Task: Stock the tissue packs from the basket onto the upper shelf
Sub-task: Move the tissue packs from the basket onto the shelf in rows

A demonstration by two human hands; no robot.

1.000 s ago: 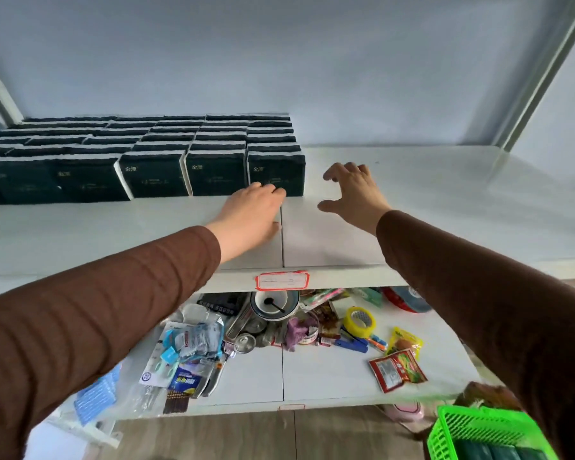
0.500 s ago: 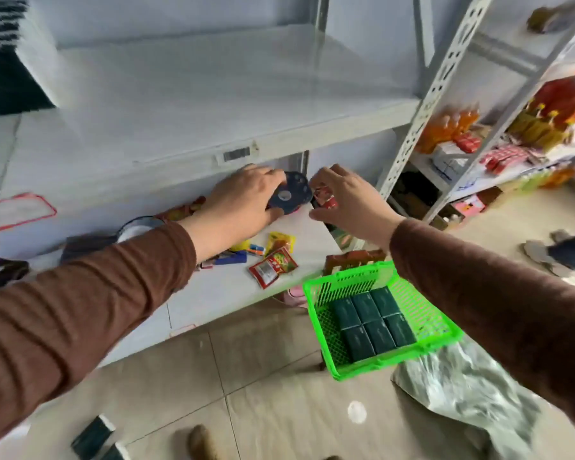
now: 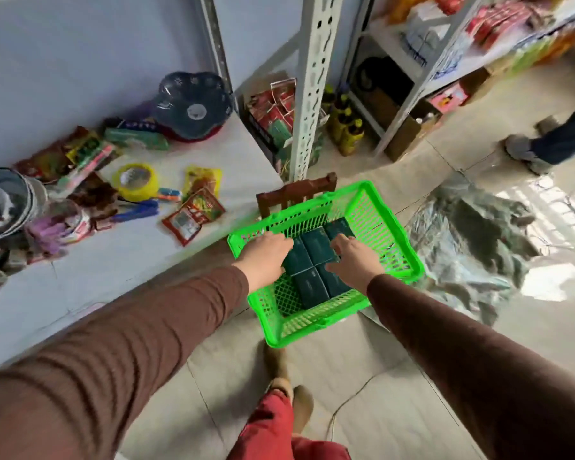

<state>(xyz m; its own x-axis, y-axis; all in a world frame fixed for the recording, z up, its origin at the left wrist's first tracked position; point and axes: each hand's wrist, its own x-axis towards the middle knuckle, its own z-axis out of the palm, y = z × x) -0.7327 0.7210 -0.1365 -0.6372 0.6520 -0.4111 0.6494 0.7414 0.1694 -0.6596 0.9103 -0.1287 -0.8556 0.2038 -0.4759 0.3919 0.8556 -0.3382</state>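
Several dark green tissue packs [image 3: 316,260] lie flat in a tight block on the floor of the green plastic basket [image 3: 399,234], toward its left half. Your left hand [image 3: 266,257] reaches over the basket's left rim, fingers bent down onto the left-most pack; whether they have closed around it cannot be told. Your right hand [image 3: 354,260] rests on the packs at the right of the block, fingers spread and curved downward against their tops; a firm grip is likewise not confirmed. Both sleeves are brown.

The basket sits on a dark wooden stool [image 3: 296,194], just beside the corner of the low white shelf [image 3: 120,260]. On that shelf lie a yellow tape roll [image 3: 136,180], red snack packets [image 3: 193,217] and a dark flower-shaped dish [image 3: 193,106]. A perforated steel upright [image 3: 312,84] stands behind the basket. Crumpled clear plastic sheeting [image 3: 472,247] lies on the tiled floor to the right. Another person's shoe [image 3: 520,152] shows at the far right.
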